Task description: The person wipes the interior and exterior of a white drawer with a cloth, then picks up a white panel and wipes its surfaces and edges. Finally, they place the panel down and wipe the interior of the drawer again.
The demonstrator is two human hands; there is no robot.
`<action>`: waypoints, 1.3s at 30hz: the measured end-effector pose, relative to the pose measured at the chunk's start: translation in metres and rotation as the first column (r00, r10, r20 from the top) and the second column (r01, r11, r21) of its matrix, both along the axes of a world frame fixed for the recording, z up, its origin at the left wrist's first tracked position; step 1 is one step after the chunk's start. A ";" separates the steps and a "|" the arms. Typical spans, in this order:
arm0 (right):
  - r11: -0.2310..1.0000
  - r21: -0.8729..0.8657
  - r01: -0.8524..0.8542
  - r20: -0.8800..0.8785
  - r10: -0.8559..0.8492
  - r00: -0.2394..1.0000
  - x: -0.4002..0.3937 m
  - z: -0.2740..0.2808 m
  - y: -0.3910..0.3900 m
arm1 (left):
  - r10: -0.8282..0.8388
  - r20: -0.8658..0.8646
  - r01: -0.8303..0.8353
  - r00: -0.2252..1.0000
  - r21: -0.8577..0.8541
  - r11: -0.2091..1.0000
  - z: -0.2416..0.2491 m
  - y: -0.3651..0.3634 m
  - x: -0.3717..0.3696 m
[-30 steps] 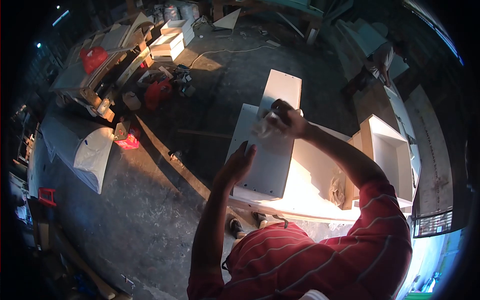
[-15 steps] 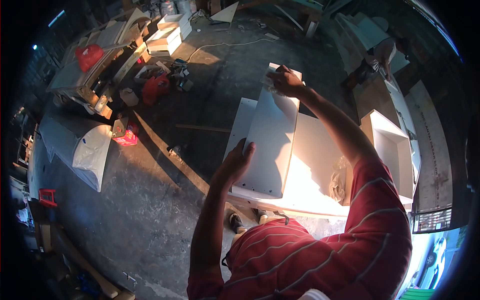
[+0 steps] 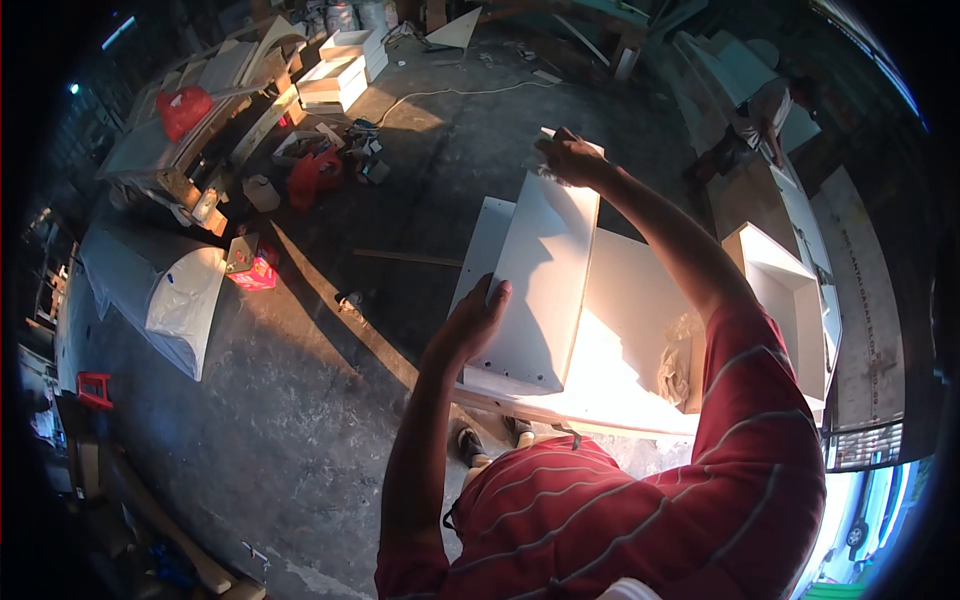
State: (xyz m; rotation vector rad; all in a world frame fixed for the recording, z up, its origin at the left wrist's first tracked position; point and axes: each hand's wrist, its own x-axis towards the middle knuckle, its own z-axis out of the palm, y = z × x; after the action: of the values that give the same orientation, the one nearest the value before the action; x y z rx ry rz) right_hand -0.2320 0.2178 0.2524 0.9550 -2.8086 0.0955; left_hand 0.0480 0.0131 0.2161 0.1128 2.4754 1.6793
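Note:
A long white panel (image 3: 545, 265), with small dark holes along its near end, stands across the work surface in front of me. My left hand (image 3: 474, 318) grips its left edge, thumb on top and the other fingers mostly hidden. At the far end, my right hand (image 3: 576, 160) is closed over a crumpled whitish rag (image 3: 552, 178) against the panel's face. Sunlight and shadow fall across the panel. Beneath it and to its left lies another white board (image 3: 484, 232) with holes along its edge. A crumpled brown paper (image 3: 676, 372) sits to the right on the sunlit white surface (image 3: 612, 385).
A white open box (image 3: 775, 285) stands at the right, near a co-worker (image 3: 765, 115) bending over boards. White drawers (image 3: 333, 82) are stacked at the back left. A red carton (image 3: 252, 265), red bags (image 3: 315, 172) and a wrapped piece (image 3: 180, 300) are on the left.
My right hand has shifted slightly at the panel's far end, with the rag showing less beneath it. The left hand keeps its hold on the edge.

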 end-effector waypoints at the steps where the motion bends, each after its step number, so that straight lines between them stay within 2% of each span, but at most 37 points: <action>1: 0.998 -0.025 -0.057 -0.026 0.056 0.998 -0.004 -0.002 0.003 | -0.018 0.041 0.019 0.999 -0.015 1.000 0.002 0.001 0.002; 4: 0.997 0.047 -0.066 -0.011 0.066 0.998 0.008 0.018 -0.002 | -0.005 -0.011 0.005 1.000 -0.004 1.000 -0.007 0.001 0.000; 8: 0.996 -0.045 -0.078 -0.013 0.078 0.997 0.005 0.005 -0.003 | -0.012 0.014 0.013 1.000 -0.021 1.000 -0.007 0.000 0.000; 9: 0.987 -0.097 -0.132 0.018 0.134 0.991 0.007 0.004 -0.001 | -0.003 0.007 0.004 1.000 -0.030 1.000 -0.007 0.000 0.000; 12: 0.989 -0.102 -0.108 0.054 0.114 0.992 0.025 0.004 0.000 | -0.011 0.004 0.011 1.000 -0.028 1.000 -0.006 0.001 -0.003; 13: 0.970 -0.170 -0.172 -0.046 0.166 0.985 0.025 -0.002 0.002 | -0.019 0.014 0.019 1.000 -0.023 1.000 -0.007 0.001 -0.002; 14: 0.971 -0.169 -0.170 -0.050 0.164 0.985 0.025 -0.001 0.006 | -0.021 0.010 0.021 1.000 -0.023 1.000 -0.007 0.001 -0.003; 16: 0.973 -0.192 -0.129 -0.060 0.120 0.991 0.025 -0.002 0.012 | 0.000 -0.032 0.000 0.999 -0.025 1.000 -0.012 0.001 -0.003; 17: 0.994 -0.054 0.091 -0.056 -0.094 0.994 0.032 0.011 0.006 | -0.001 -0.031 0.001 1.000 -0.023 1.000 -0.014 0.001 -0.003; 18: 0.991 0.073 0.113 -0.064 -0.108 0.992 0.011 0.008 0.014 | -0.010 -0.051 0.011 0.999 0.011 1.000 -0.015 0.001 -0.003; 20: 0.948 -0.154 0.279 -0.035 -0.287 0.957 -0.003 0.000 0.017 | -0.018 -0.072 0.021 0.997 0.041 0.999 -0.013 0.001 -0.003; 24: 0.953 -0.147 0.264 -0.145 -0.285 0.948 0.011 -0.014 -0.002 | -0.007 -0.018 0.007 1.000 0.004 1.000 -0.007 0.001 0.001; 26: 0.988 -0.127 0.088 -0.296 -0.122 0.947 0.008 -0.030 -0.006 | -0.004 -0.010 0.004 1.000 -0.013 1.000 -0.004 -0.001 0.000; 27: 0.984 -0.045 0.175 -0.084 -0.178 0.980 0.006 -0.011 -0.003 | 0.000 0.000 0.000 1.000 -0.006 1.000 -0.001 -0.001 0.000; 28: 0.957 -0.045 0.287 -0.061 -0.289 0.955 0.008 0.002 -0.005 | -0.002 0.014 0.002 1.000 0.000 1.000 -0.001 0.001 0.003; 30: 0.937 -0.082 0.340 0.030 -0.339 0.940 -0.007 0.009 0.005 | -0.003 -0.006 0.003 1.000 0.002 1.000 -0.001 0.002 0.004; 31: 0.956 -0.143 0.255 -0.004 -0.258 0.966 -0.010 0.005 0.007 | 0.007 -0.030 -0.007 1.000 0.009 1.000 -0.001 0.001 0.004; 32: 0.957 -0.145 0.251 -0.003 -0.254 0.967 -0.006 0.008 0.004 | 0.011 -0.030 -0.011 0.999 0.007 1.000 -0.002 0.000 0.005; 34: 0.999 -0.039 0.009 -0.003 -0.009 1.000 -0.001 0.015 0.000 | 0.025 -0.011 -0.026 1.000 -0.062 0.998 -0.003 0.001 0.004; 35: 0.999 -0.028 -0.028 -0.110 0.025 0.994 0.007 0.023 -0.003 | 0.024 -0.004 -0.024 1.000 -0.058 0.998 0.001 0.001 0.005; 36: 0.999 -0.036 0.025 0.037 -0.023 0.999 0.010 0.036 -0.006 | 0.021 0.025 -0.020 0.999 -0.051 0.998 0.010 0.002 0.008; 39: 0.994 -0.050 0.096 0.042 -0.093 0.995 -0.001 0.036 -0.016 | 0.034 0.053 -0.032 0.998 -0.042 0.999 0.009 0.004 0.006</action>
State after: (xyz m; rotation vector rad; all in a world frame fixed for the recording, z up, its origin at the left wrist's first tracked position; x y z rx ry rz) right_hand -0.2325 0.2023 0.2889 0.8161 -2.8670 0.1768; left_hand 0.0544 0.0172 0.2254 0.0216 2.4837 1.6214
